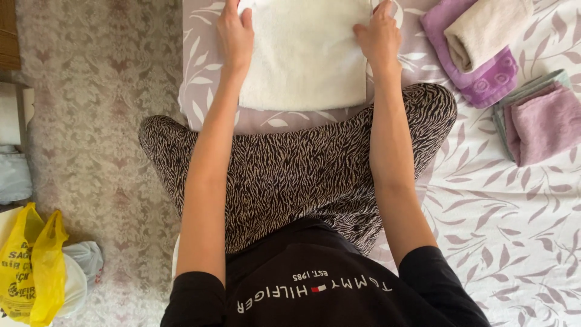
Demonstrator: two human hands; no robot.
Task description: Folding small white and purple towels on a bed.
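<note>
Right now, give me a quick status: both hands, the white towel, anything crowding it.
Left hand and right hand flat on the folded white towel, one each side. Towel lies on the leaf-print bedsheet. Folded purple and beige towels lie apart at right.

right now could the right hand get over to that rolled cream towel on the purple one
Probably yes. The right hand rests flat on the white towel, and only bare bedsheet lies between it and the rolled cream towel on the purple towel.

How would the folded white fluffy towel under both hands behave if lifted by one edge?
The folded white fluffy towel would probably droop and unfold: it looks soft, and the layers lie loose. It seems light. Its fuzzy pile likely grips the leaf-print sheet rather than sliding.
</note>
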